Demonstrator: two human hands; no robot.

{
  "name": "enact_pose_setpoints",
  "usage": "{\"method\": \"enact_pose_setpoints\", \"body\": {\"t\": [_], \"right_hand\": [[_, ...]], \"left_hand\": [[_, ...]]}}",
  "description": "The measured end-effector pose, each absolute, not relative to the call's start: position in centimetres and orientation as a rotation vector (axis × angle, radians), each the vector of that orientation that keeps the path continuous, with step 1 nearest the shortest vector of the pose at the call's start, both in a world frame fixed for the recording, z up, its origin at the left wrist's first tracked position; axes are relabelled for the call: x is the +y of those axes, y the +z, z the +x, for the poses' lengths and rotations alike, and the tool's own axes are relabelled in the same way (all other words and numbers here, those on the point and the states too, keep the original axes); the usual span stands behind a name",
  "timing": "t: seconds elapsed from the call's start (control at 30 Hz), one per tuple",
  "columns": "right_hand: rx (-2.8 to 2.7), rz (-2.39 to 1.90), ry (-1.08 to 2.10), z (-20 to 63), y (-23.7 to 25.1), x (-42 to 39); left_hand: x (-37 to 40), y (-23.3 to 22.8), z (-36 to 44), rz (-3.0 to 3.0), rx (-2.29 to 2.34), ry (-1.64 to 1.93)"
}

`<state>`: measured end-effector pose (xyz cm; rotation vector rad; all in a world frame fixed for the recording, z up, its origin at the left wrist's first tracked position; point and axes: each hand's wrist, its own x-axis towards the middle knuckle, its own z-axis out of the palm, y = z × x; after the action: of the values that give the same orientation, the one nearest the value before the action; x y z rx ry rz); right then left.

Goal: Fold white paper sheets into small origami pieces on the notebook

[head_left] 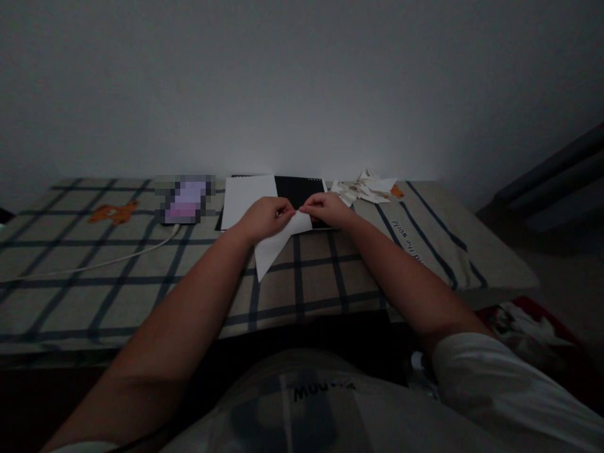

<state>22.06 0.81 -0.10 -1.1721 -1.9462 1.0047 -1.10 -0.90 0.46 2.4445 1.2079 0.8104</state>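
A white sheet of paper (pixel 276 247) hangs between my hands, its lower corner pointing down toward the table's front. My left hand (pixel 268 217) pinches the paper's upper edge with thumb and fingers. Close beside it, my right hand (pixel 329 210) pinches the same edge, the fingertips of both hands nearly touching. Behind the hands lies a black pad or folder (pixel 299 189) with a blank white sheet (pixel 248 195) over its left part. My hands hide some of the pad's front edge.
Crumpled or folded paper pieces (pixel 363 187) lie right of the pad. A phone (pixel 186 198), blurred out, sits at the left with a white cable (pixel 136 255) running off left. A checked cloth (pixel 311 283) covers the table, which meets a wall (pixel 302 88). A red container (pixel 533 321) holding white scraps stands lower right.
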Motion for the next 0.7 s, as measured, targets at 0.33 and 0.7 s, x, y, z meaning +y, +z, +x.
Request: {"method": "enact_pose_setpoints", "body": {"t": [0.33, 0.7], "right_hand": [[-1.855, -1.146, 1.05, 22.4, -0.3, 1.2], [-1.851, -1.153, 0.934, 23.0, -0.6, 2.1]], "left_hand": [[-0.6, 0.1, -1.2, 2.375, 1.228, 0.865], [0.2, 0.6, -2.3, 2.395, 1.372, 0.734]]}}
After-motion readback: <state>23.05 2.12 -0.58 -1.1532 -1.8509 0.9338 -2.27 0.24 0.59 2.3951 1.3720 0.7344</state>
